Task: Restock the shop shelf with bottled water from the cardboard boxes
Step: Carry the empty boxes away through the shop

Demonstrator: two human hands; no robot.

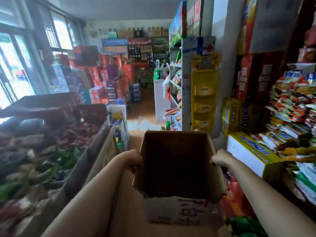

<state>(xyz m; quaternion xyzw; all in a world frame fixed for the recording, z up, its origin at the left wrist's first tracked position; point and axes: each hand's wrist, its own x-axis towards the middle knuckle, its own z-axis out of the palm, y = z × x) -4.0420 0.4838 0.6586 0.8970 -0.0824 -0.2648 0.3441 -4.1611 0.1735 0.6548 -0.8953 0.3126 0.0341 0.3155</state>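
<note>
I hold an open brown cardboard box point(177, 166) out in front of me, low in the aisle. Its inside is dark and I see no bottles in it. A near flap bears red handwriting. My left hand point(132, 159) grips the box's left wall. My right hand point(220, 158) grips its right wall. Packs of bottled water point(136, 93) appear stacked on the floor far down the aisle, blurred.
A long bin of snack packets point(42, 151) runs along my left. Shelves of packets and a yellow-and-white carton point(253, 151) crowd my right. A yellow display stand point(204, 93) and a white shelf end point(177, 86) stand ahead right. The brown floor aisle point(143, 110) leads forward.
</note>
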